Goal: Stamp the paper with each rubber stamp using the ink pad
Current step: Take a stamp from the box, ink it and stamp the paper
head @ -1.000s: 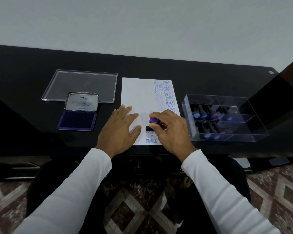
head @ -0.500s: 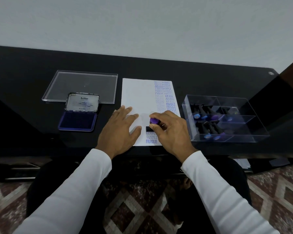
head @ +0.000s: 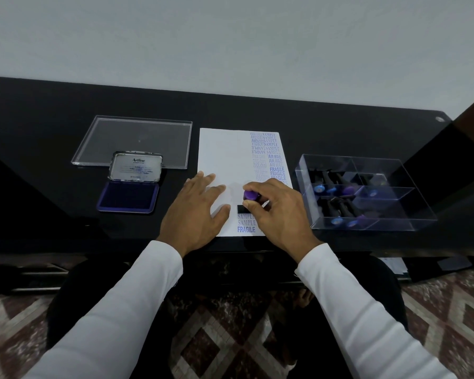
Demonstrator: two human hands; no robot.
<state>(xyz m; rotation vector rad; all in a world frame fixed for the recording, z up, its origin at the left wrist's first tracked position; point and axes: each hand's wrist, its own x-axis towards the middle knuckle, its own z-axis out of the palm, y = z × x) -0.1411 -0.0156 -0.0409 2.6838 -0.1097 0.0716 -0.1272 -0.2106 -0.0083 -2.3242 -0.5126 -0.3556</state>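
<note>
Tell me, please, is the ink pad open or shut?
Open: the ink pad's lid stands raised behind the exposed blue pad.

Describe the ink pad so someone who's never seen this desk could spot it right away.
Start at the white paper in the middle of the black desk and look left, past the left hand. The ink pad lies there, just in front of a flat clear lid. Unlike that lid, it is a small hinged tin, open, with a dark blue pad and a raised silver cover.
</note>
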